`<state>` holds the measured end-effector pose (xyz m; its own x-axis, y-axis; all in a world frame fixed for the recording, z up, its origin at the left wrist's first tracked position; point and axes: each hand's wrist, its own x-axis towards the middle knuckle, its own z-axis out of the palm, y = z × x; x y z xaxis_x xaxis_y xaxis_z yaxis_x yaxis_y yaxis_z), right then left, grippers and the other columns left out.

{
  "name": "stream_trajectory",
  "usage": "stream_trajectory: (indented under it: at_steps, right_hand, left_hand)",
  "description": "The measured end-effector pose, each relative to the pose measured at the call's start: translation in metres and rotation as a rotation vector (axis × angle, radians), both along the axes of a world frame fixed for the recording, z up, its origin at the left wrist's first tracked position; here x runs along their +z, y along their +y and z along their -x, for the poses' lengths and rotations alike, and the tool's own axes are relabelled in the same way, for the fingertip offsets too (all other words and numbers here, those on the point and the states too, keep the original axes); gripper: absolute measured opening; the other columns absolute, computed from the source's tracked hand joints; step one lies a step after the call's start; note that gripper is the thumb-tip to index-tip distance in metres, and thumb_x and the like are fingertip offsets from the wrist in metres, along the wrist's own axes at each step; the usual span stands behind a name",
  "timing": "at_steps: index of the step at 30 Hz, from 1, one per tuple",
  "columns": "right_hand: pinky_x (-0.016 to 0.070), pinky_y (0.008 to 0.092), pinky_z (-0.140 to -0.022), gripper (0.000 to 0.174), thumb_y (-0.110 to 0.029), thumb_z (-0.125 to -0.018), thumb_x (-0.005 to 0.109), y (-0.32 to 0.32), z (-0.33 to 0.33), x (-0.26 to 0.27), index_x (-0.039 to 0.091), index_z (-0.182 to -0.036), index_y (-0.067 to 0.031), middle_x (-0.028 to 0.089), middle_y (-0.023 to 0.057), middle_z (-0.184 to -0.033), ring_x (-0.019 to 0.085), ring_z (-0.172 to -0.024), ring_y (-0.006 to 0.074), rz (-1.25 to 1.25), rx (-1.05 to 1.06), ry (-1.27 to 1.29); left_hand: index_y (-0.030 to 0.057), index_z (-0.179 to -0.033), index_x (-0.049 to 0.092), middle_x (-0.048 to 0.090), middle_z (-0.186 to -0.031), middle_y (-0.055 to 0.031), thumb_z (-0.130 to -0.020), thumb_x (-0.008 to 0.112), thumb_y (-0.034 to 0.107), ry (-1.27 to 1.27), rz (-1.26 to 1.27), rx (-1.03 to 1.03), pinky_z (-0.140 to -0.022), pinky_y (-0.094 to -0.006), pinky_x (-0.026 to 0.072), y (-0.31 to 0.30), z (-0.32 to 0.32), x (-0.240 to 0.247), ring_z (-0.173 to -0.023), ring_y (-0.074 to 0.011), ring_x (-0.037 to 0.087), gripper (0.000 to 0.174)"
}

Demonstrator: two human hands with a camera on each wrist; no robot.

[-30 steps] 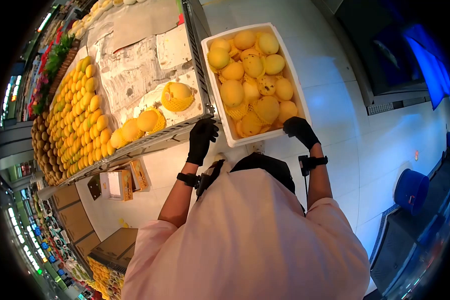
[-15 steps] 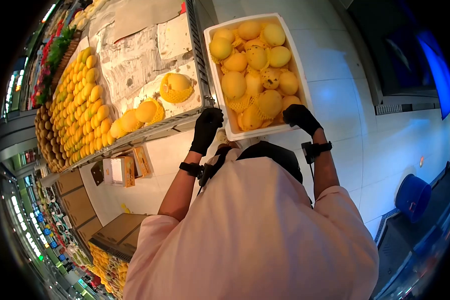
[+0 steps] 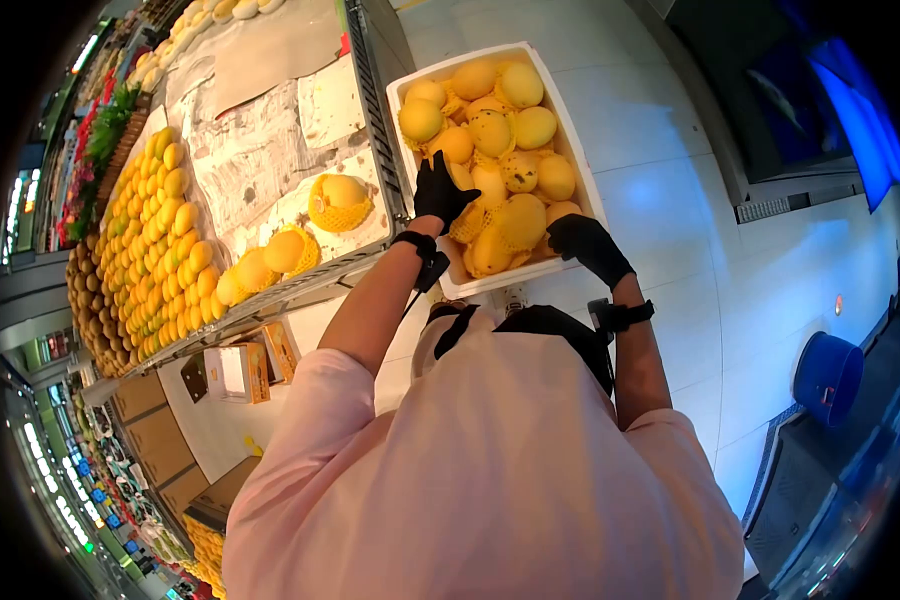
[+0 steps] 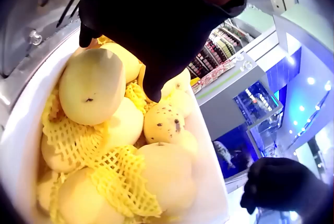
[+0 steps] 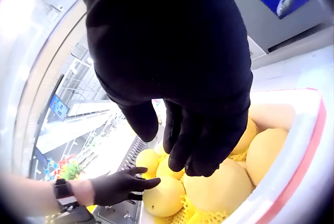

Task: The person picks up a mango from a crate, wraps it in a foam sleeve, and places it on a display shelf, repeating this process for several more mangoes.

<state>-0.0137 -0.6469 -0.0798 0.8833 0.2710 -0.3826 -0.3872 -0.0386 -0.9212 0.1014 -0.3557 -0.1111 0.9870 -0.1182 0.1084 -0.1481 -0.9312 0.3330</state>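
Observation:
A white foam box (image 3: 578, 160) holds several yellow melons (image 3: 521, 222), some in yellow foam nets (image 4: 125, 179). My left hand (image 3: 442, 193), in a black glove, reaches over the box's left side with fingers spread. In the right wrist view, its fingertips (image 5: 151, 183) are right at a smooth melon (image 5: 163, 198). A brown-speckled melon (image 4: 163, 123) lies beyond those fingers in the left wrist view. My right hand (image 3: 590, 248), also gloved, hangs over the box's near right corner with loosely curled fingers and nothing in them.
A display stand (image 3: 260, 150) adjoins the box on the left, with a netted melon (image 3: 338, 203) near its corner and rows of small yellow fruit (image 3: 155, 240) farther left. Opened cartons (image 3: 238, 372) lie on the floor below it. A blue tub (image 3: 828, 380) stands at right.
My left hand has moved from beside the box's near left corner up over the melons, and its fingers have spread. The right hand stays near the box's near right corner.

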Motion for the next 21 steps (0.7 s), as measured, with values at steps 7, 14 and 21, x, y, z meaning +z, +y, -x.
stream_trajectory:
  at_steps: [7,14,21]
  right_hand:
    - [0.0532,0.0269,-0.065,0.023,-0.021,-0.093,0.056,-0.022,0.045,0.007,0.065,-0.102,-0.0023,0.068,0.0059,-0.085,0.065,-0.075,0.0134,-0.003,-0.198,0.106]
    - [0.0530,0.0266,-0.065,0.021,-0.020,-0.093,0.058,-0.039,0.066,0.003,0.065,-0.101,-0.0017,0.068,0.0053,-0.085,0.064,-0.074,0.0129,-0.039,-0.285,0.112]
    - [0.0523,0.0258,-0.064,0.019,-0.018,-0.091,0.058,-0.033,0.064,0.004,0.065,-0.100,-0.0026,0.067,0.0042,-0.085,0.063,-0.073,0.0120,-0.055,-0.252,0.085]
  left_hand:
    - [0.0005,-0.135,0.045,0.066,-0.104,-0.0199,-0.062,0.078,0.069,0.553,-0.504,-0.012,-0.074,-0.0423,0.0551,-0.023,-0.038,0.005,-0.090,-0.0335,0.066,0.106]
    - [-0.0024,-0.110,0.059,0.061,-0.098,-0.0184,-0.063,0.079,0.067,0.506,-0.424,-0.075,-0.071,-0.0399,0.0535,-0.027,-0.023,0.021,-0.087,-0.0304,0.062,0.086]
    - [-0.0037,-0.126,0.046,0.057,-0.110,-0.0265,-0.063,0.087,0.048,0.580,-0.204,0.015,-0.083,-0.0453,0.0545,-0.027,-0.015,0.024,-0.100,-0.0386,0.061,0.091]
